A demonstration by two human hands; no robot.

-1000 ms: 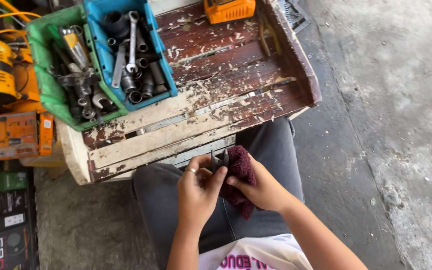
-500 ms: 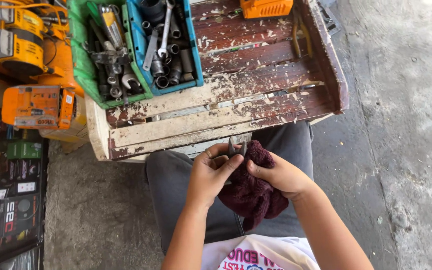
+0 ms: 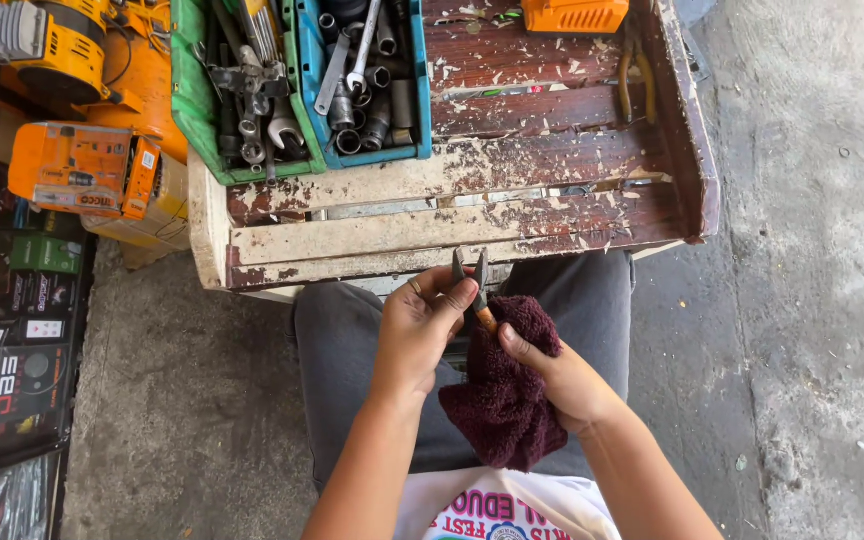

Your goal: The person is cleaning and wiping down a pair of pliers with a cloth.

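Left hand [image 3: 420,325] pinches small pliers [image 3: 474,285] near the head; right hand [image 3: 552,375] clutches a maroon rag [image 3: 502,400] around the handles, over the lap. Wiping looks mid-way: jaw tips bare, handles wrapped. Just beyond the pliers, a peeling wooden table [image 3: 432,220]; on it green [image 3: 197,110] and blue [image 3: 417,90] tool bins. Concrete floor around the table.

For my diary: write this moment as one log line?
left hand: grips pliers | right hand: holds maroon cloth | place: lap
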